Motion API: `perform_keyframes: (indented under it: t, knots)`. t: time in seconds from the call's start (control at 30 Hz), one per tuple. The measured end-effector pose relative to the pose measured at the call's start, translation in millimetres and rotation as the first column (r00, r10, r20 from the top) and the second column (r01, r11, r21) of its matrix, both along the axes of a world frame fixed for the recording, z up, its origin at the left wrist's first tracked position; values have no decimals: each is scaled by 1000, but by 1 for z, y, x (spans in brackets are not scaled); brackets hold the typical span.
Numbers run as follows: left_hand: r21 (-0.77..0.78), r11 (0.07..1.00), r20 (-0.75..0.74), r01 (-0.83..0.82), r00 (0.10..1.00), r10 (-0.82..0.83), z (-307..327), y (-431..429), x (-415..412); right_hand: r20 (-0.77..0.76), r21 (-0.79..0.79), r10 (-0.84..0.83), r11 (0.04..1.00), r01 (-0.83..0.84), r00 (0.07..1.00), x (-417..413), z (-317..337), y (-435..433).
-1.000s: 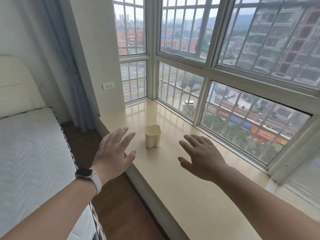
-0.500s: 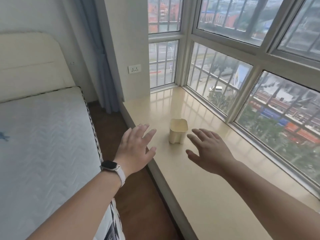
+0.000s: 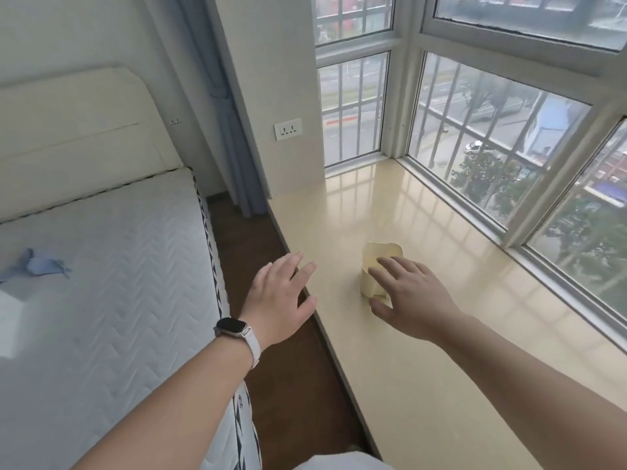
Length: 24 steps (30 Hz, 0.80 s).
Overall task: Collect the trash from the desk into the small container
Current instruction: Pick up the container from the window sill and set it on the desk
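A small cream container point(image 3: 371, 266) stands upright on the glossy beige window ledge point(image 3: 424, 351). My right hand point(image 3: 412, 296) hovers just in front of it, fingers spread, covering its right side; I cannot tell whether it touches. My left hand point(image 3: 280, 300), with a dark watch on a white strap, is spread over the ledge's left edge and holds nothing. No trash shows on the ledge.
A bed with a white quilted mattress point(image 3: 112, 300) lies on the left, with a crumpled blue cloth point(image 3: 34, 266) on it. A strip of dark wood floor point(image 3: 271, 334) runs between bed and ledge. Barred windows point(image 3: 492, 147) line the ledge's far side. A grey-blue curtain point(image 3: 234, 130) hangs by the wall.
The view has tilted down and to the left, showing more of the bed. My right hand has come closer to the container and now overlaps it. My left hand stays spread.
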<state>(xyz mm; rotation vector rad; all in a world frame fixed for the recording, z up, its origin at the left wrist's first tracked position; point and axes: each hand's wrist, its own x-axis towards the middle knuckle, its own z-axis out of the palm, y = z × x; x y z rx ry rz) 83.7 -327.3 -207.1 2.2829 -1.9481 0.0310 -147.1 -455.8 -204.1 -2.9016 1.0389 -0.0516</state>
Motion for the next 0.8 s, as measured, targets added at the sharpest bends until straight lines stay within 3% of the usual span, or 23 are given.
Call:
perform_keyframes:
  t: [0.27, 0.63, 0.8]
  knots:
    - [56, 998, 20, 28, 999, -29, -1, -75, 16, 30, 35, -15, 999, 14, 999, 10, -17, -72]
    - [177, 963, -98, 205, 977, -190, -53, -205, 71, 8, 101, -301, 949, 299, 953, 39, -63, -133]
    - [177, 919, -181, 353, 929, -323, -84, -267, 129, -23, 190, -477, 861, 472, 879, 90, -87, -163]
